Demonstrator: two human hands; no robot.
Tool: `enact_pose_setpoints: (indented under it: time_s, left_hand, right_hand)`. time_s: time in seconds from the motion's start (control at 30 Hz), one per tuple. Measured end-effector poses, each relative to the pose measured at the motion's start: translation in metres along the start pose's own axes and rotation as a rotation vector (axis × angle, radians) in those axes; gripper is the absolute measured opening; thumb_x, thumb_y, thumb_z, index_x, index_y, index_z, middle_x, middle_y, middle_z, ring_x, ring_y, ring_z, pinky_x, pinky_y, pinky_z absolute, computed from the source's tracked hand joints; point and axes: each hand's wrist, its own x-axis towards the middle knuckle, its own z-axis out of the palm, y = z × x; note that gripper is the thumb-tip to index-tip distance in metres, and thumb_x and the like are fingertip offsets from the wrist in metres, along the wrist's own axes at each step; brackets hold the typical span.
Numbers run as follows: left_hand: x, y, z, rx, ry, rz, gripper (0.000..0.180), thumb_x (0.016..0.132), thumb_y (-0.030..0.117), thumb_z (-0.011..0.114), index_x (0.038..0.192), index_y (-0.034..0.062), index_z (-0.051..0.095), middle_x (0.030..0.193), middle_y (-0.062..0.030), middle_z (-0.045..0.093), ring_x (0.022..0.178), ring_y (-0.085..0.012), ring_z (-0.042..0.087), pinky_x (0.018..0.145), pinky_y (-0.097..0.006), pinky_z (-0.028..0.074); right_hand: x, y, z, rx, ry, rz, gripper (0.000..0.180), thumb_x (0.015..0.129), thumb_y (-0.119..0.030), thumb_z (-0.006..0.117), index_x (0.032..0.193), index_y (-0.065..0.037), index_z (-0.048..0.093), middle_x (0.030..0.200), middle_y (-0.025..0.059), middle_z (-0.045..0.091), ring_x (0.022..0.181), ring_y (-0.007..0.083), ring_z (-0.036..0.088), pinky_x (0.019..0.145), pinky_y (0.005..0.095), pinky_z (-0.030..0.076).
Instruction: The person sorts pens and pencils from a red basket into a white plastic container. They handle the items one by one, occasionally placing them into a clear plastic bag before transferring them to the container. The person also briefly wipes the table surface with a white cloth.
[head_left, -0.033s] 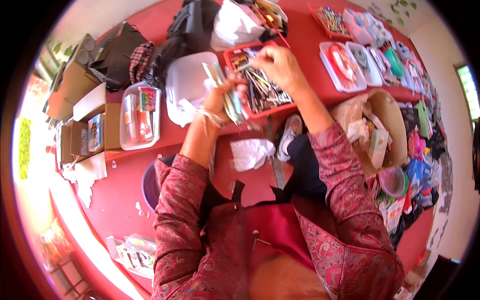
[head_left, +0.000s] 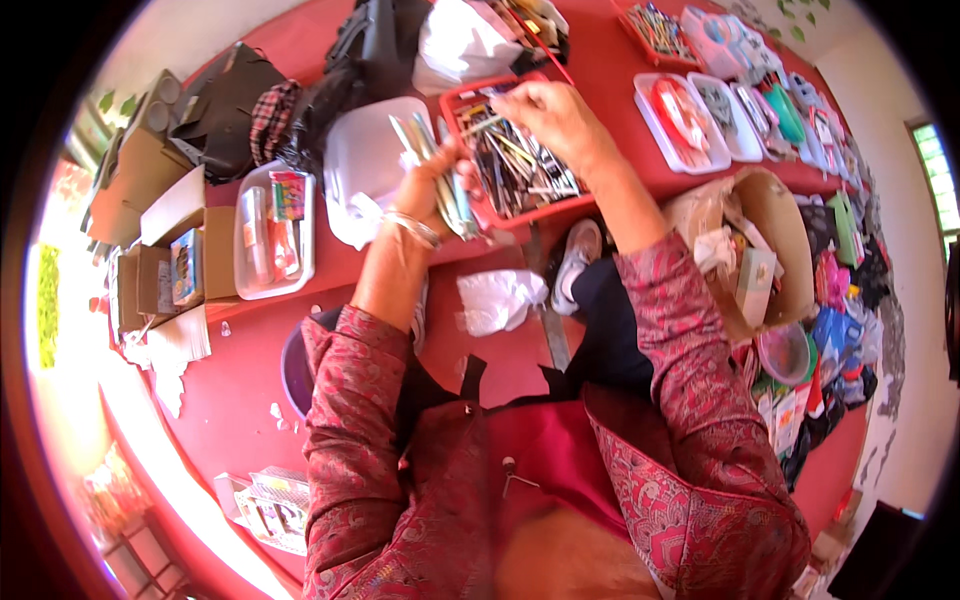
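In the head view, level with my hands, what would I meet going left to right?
Brown open cardboard box → translucent rectangular plastic tray holding packets → left hand holding slim pastel sticks → right hand → white rectangular plastic tray with red packet.

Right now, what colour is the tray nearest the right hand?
Red; the tray shows best in the head view.

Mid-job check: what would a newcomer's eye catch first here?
The red basket of pens at upper centre, with the right grip over it. At its left side, the left grip holds a bundle of pale sticks. Beyond the basket, the white bag gleams near the top edge.
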Motion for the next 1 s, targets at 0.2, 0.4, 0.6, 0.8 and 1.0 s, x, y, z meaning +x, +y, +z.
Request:
enact_pose_setpoints:
  time_s: [0.2,0.4,0.6,0.8,1.0]
  left_hand:
    - [-0.005,-0.007,0.018,-0.126,-0.42,-0.117,0.038,0.081,0.049,0.047,0.076,0.0116,0.042,0.055,0.005,0.037,0.043,-0.0069,0.035,0.047,-0.025,0.036]
    - [0.001,-0.018,0.021,-0.196,-0.457,-0.167,0.052,0.073,0.059,0.048,0.08,0.0072,0.048,0.059,0.0001,0.044,0.05,-0.0112,0.044,0.051,-0.029,0.045]
    - [-0.012,-0.018,0.024,0.175,-0.385,-0.01,0.047,0.073,0.047,0.057,0.089,0.0037,0.051,0.078,-0.0103,0.056,0.07,-0.0224,0.057,0.061,-0.035,0.049]
    - [-0.006,-0.024,0.025,0.387,-0.141,-0.041,0.006,0.077,0.008,0.056,0.077,0.0027,0.055,0.06,-0.0075,0.055,0.048,-0.016,0.053,0.043,-0.029,0.045]
    - [-0.018,-0.02,0.038,0.114,-0.258,-0.078,0.025,0.08,0.017,0.055,0.062,0.0093,0.041,0.049,0.0012,0.036,0.042,-0.0101,0.038,0.047,-0.027,0.041]
  right_hand:
    - [-0.006,0.007,0.021,0.858,-0.601,0.314,0.044,0.074,-0.046,0.058,0.08,-0.003,0.054,0.077,0.0074,0.054,0.068,0.0155,0.053,0.065,0.0322,0.044]
    - [-0.004,0.002,0.031,0.758,-0.387,0.346,0.035,0.077,-0.039,0.059,0.059,-0.01,0.048,0.041,-0.0024,0.039,0.032,0.0103,0.041,0.029,0.0257,0.038]
    - [0.0,0.004,0.032,0.471,-0.285,0.379,0.029,0.073,-0.032,0.062,0.068,-0.004,0.057,0.052,0.001,0.052,0.036,0.0048,0.043,0.031,0.0175,0.034]
    - [0.013,0.03,0.04,0.247,-0.15,0.237,0.033,0.073,-0.034,0.061,0.074,-0.001,0.058,0.063,0.0064,0.058,0.052,0.0145,0.055,0.051,0.0279,0.046]
    - [-0.005,-0.005,0.036,0.809,-0.445,0.302,0.022,0.074,-0.021,0.063,0.08,-0.002,0.056,0.078,0.0123,0.061,0.066,0.0166,0.058,0.058,0.0284,0.048]
